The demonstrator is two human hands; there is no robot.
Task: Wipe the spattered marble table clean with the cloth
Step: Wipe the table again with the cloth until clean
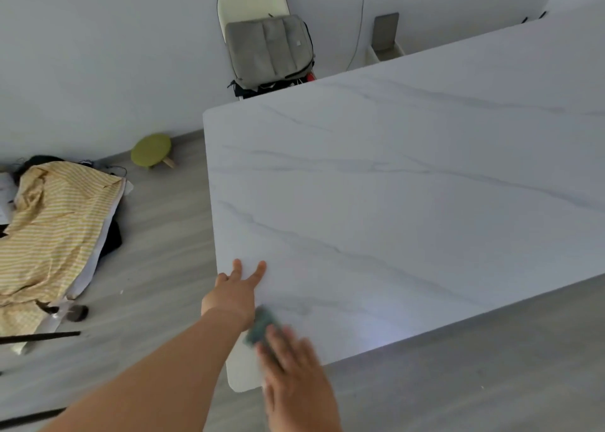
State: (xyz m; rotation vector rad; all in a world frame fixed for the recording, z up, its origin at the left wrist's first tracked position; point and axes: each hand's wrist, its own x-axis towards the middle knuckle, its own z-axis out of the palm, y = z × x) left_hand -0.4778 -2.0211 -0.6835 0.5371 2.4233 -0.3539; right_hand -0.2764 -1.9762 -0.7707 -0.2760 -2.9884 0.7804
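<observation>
Flat right hand (288,349) presses blurred teal cloth (262,325) on marble table (393,202); left hand (237,289) lies spread.

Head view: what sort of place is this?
Probably a room in a home: a marble table, a chair holding a grey bag, and striped fabric on the wood-look floor.

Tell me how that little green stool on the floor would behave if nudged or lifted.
The green stool already lies tipped against the wall, legs showing, so it probably topples easily. Its round seat could roll if pushed on edge. It looks small with thin wooden legs, so likely light and stiff.
</observation>
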